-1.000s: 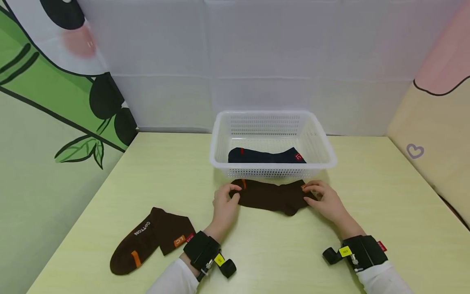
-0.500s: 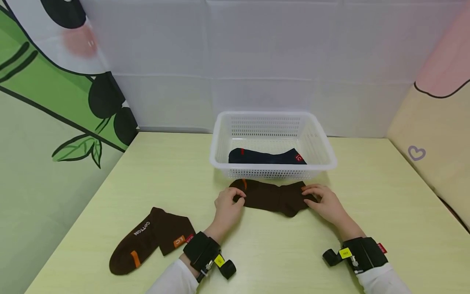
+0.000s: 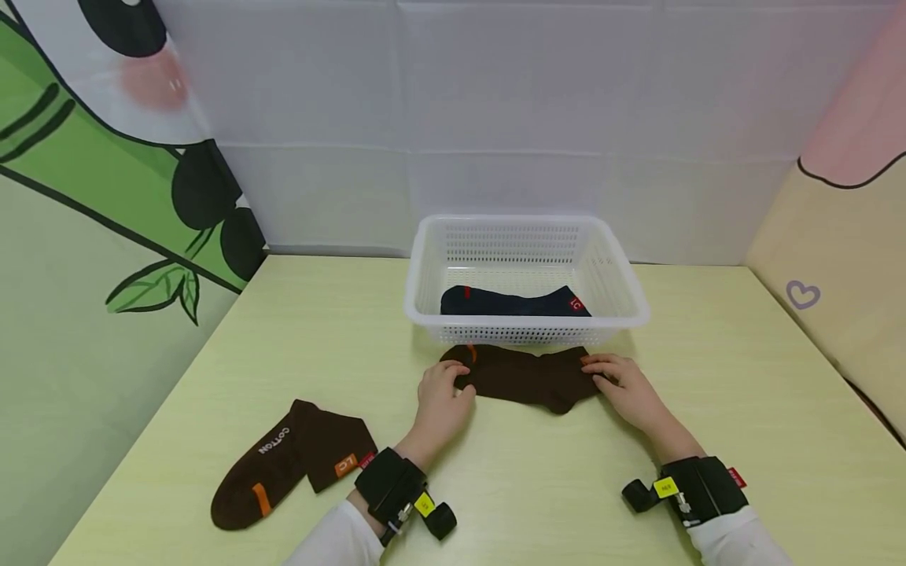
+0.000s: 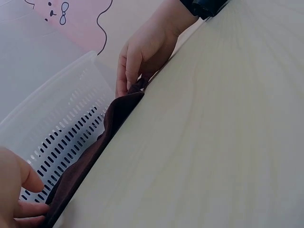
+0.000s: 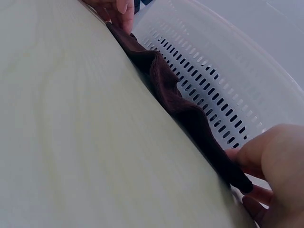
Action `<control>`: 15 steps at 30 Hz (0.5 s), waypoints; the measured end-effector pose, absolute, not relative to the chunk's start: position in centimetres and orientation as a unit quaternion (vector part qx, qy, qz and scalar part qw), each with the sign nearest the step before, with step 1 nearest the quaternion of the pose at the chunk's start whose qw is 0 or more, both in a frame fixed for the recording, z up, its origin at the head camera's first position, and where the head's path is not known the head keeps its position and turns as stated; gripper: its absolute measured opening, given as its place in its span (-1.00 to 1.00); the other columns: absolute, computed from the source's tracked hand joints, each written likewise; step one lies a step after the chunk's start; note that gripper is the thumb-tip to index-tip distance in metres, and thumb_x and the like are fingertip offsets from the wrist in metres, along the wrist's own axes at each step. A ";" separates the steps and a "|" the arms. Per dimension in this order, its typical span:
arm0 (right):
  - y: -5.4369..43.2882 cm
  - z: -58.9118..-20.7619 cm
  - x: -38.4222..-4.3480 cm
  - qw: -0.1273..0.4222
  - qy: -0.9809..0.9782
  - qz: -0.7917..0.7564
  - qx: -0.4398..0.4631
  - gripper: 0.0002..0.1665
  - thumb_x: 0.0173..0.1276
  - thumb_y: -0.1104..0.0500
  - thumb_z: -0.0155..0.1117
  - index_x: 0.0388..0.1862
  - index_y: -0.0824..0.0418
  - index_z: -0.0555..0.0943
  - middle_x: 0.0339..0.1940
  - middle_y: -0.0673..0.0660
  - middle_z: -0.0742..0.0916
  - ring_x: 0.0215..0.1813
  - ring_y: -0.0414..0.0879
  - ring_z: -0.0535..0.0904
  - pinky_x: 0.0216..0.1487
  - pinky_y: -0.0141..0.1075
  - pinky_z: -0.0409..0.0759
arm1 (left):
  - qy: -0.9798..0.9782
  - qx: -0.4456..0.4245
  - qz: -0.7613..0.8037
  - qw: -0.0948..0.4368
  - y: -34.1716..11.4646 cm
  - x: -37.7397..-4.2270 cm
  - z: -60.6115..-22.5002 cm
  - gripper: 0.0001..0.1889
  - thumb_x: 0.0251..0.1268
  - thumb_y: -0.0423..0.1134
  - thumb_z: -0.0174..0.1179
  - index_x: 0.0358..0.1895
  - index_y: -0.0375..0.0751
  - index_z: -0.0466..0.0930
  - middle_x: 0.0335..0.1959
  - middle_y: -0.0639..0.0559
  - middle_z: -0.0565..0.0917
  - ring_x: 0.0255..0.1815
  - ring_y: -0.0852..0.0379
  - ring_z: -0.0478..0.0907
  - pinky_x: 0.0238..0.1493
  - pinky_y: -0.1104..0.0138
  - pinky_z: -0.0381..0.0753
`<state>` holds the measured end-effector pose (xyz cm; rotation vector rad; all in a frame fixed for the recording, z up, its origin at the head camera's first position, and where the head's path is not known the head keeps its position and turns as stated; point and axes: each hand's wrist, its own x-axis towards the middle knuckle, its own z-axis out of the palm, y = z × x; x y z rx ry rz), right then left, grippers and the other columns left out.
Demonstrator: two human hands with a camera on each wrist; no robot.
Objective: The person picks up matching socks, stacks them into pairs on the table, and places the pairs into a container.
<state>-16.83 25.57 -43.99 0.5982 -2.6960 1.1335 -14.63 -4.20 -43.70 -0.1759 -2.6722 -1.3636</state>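
Observation:
A dark brown sock [image 3: 524, 377] with an orange stripe lies flat along the basket's front side. At its toe end is my left hand [image 3: 442, 405], its fingertips resting on the fabric and its thumb held apart. My right hand [image 3: 626, 389] pinches the cuff end; in the right wrist view, the cuff sits between thumb and fingers [image 5: 235, 156]. The sock's edge [image 4: 85, 164] looks wavy in the left wrist view. Another brown sock [image 3: 283, 464], marked COTTON and LC, lies bent on the table to the left of my left forearm.
A white perforated basket [image 3: 630, 303] stands right behind the sock, close to the back wall [image 3: 510, 102]. Inside it lies a navy sock [image 3: 513, 303] with red marks. The pale wooden table [image 3: 538, 487] extends in front and to both sides.
My left hand first shifted slightly right along the toe end, then its thumb and fingers spread apart. The sock has moved very slightly towards the basket. My right hand stays at the cuff.

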 end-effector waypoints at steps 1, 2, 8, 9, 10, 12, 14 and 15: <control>25.6 -44.0 -16.8 0.079 -0.901 0.377 0.201 -0.74 0.30 0.47 0.06 -0.10 0.43 0.63 0.06 0.36 0.62 0.17 0.30 0.41 0.13 -0.06 0.24 | -0.887 -0.058 -0.453 0.069 -4.2 -14.6 -43.7 -0.68 0.11 -0.33 0.04 -0.09 -0.44 0.57 0.08 -0.27 0.49 0.22 -0.25 0.29 0.24 -0.12 0.13; 25.6 -44.1 -16.8 0.079 -0.901 0.375 0.201 -0.73 0.30 0.46 0.05 -0.07 0.44 0.62 0.07 0.36 0.61 0.17 0.30 0.40 0.11 -0.08 0.23 | -0.886 -0.058 -0.454 0.069 -4.2 -14.6 -43.7 -0.67 0.11 -0.33 0.04 -0.09 -0.44 0.57 0.08 -0.27 0.49 0.22 -0.25 0.29 0.24 -0.12 0.13; 25.5 -44.1 -16.6 0.086 -0.903 0.359 0.217 -0.69 0.28 0.41 0.12 0.00 0.46 0.58 0.09 0.39 0.58 0.15 0.29 0.37 0.05 -0.10 0.21 | -0.883 -0.053 -0.461 0.068 -4.2 -14.5 -43.7 -0.64 0.10 -0.33 0.03 -0.05 -0.45 0.55 0.09 -0.28 0.49 0.22 -0.26 0.28 0.25 -0.12 0.13; 25.5 -44.1 -16.6 0.095 -0.902 0.351 0.231 -0.69 0.26 0.42 0.14 -0.01 0.46 0.57 0.08 0.39 0.57 0.13 0.30 0.38 0.03 -0.10 0.21 | -0.883 -0.053 -0.461 0.068 -4.2 -14.5 -43.7 -0.63 0.10 -0.33 0.03 -0.03 -0.45 0.55 0.09 -0.29 0.49 0.22 -0.27 0.28 0.25 -0.12 0.13; 25.5 -44.2 -16.7 0.105 -0.902 0.340 0.246 -0.68 0.24 0.42 0.16 -0.01 0.45 0.57 0.07 0.39 0.57 0.11 0.30 0.39 0.01 -0.10 0.20 | -0.884 -0.053 -0.460 0.070 -4.2 -14.5 -43.6 -0.63 0.10 -0.33 0.03 -0.02 -0.45 0.55 0.09 -0.29 0.49 0.22 -0.27 0.28 0.25 -0.12 0.13; 25.4 -44.4 -16.7 0.121 -0.900 0.320 0.271 -0.67 0.20 0.42 0.20 -0.02 0.44 0.57 0.05 0.40 0.56 0.08 0.30 0.40 -0.02 -0.10 0.20 | -0.884 -0.056 -0.458 0.071 -4.2 -14.5 -43.5 -0.62 0.10 -0.33 0.03 -0.01 -0.45 0.54 0.09 -0.29 0.49 0.22 -0.28 0.29 0.25 -0.12 0.13; 25.4 -44.4 -16.7 0.123 -0.898 0.321 0.276 -0.67 0.19 0.42 0.21 -0.03 0.42 0.56 0.06 0.39 0.55 0.06 0.29 0.38 -0.03 -0.11 0.19 | -0.886 -0.058 -0.454 0.073 -4.2 -14.5 -43.5 -0.62 0.10 -0.33 0.03 0.00 -0.44 0.54 0.09 -0.29 0.49 0.21 -0.29 0.29 0.24 -0.13 0.14; 25.4 -44.5 -16.6 0.120 -0.898 0.327 0.271 -0.68 0.20 0.41 0.21 -0.03 0.40 0.56 0.06 0.38 0.55 0.06 0.28 0.38 -0.03 -0.11 0.18 | -0.886 -0.060 -0.453 0.072 -4.2 -14.6 -43.5 -0.62 0.10 -0.33 0.04 -0.01 -0.43 0.54 0.09 -0.29 0.49 0.21 -0.29 0.29 0.24 -0.13 0.14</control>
